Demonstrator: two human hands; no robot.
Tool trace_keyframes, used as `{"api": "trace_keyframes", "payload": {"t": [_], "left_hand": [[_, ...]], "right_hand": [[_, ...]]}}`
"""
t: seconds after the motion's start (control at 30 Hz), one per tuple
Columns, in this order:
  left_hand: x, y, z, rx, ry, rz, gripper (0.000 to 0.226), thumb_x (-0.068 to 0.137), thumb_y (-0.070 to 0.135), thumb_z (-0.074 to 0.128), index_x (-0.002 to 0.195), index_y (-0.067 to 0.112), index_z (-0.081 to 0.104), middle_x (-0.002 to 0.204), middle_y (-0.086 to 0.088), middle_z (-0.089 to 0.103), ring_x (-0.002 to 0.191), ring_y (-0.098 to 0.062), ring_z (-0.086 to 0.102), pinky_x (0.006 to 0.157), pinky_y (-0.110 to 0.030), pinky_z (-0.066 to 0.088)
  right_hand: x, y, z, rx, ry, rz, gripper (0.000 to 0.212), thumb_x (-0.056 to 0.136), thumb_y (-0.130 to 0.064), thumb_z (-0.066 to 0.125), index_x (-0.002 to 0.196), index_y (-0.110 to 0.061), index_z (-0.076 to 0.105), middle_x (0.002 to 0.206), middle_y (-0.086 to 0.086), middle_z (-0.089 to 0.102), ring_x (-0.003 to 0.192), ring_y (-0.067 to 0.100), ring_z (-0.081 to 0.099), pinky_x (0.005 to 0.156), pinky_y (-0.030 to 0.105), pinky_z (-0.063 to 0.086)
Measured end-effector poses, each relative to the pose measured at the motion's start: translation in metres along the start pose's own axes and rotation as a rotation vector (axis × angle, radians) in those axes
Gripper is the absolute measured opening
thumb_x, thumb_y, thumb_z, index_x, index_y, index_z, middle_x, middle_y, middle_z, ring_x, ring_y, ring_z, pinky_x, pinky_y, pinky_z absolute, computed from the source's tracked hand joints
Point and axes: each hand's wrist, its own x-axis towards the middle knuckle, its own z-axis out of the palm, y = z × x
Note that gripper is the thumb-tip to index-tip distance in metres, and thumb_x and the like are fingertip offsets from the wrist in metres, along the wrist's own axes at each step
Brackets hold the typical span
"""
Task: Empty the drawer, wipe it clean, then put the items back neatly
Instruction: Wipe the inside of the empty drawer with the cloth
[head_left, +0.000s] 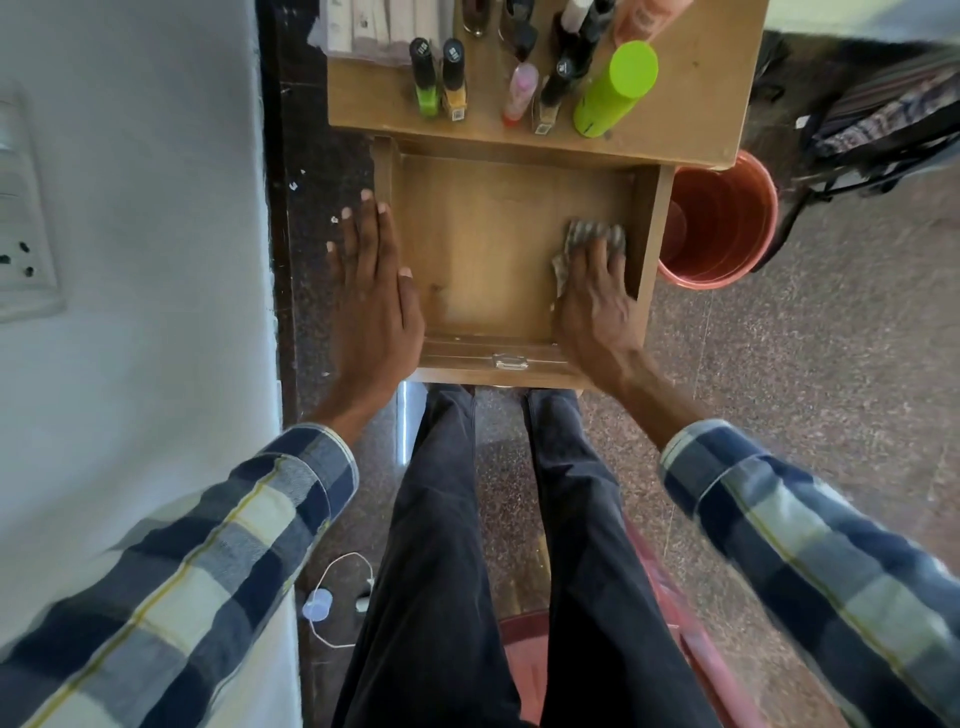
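The wooden drawer (488, 244) is pulled out below the tabletop and holds nothing but a cloth. My right hand (597, 291) presses a grey patterned cloth (587, 236) flat against the drawer floor near its right wall, fingers straight. My left hand (376, 280) lies flat with spread fingers on the drawer's left wall. On the tabletop (691, 98) stand the taken-out items: a lime green bottle (615, 88), a green nail polish (425, 78), a yellow nail polish (454, 80), a small pink bottle (519, 93) and several dark bottles (566, 67).
An orange bucket (719, 223) stands on the floor right of the drawer. A white wall with a socket plate (21, 218) is close on the left. A dark bag (893, 119) lies at the far right. A white cable (332, 597) lies on the floor by my legs.
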Motion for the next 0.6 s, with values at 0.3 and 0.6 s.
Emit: {"api": "trace_keyframes", "payload": {"t": [0.3,0.6], "left_hand": [[0.001,0.0,0.002,-0.068,-0.028,-0.038,0.061,0.115,0.023,0.025,0.173,0.007,0.016,0.182,-0.012,0.011,0.169,-0.031,0.006,0.137,-0.056,0.007],[0.001,-0.001,0.0,-0.08,-0.034,-0.045,0.063,0.112,0.022,0.025,0.173,0.008,0.018,0.182,-0.01,0.012,0.169,-0.031,0.008,0.137,-0.053,0.006]], "right_hand": [[-0.013,-0.077,0.015,0.185,-0.271,-0.369,0.043,0.102,-0.021,0.042,0.142,-0.016,0.06,0.149,0.003,0.044,0.127,0.029,0.044,0.103,0.049,0.053],[0.063,-0.063,-0.001,0.04,0.012,-0.366,0.066,0.094,-0.01,0.047,0.159,-0.026,0.045,0.166,0.001,0.038,0.153,0.037,0.032,0.119,0.057,0.041]]}}
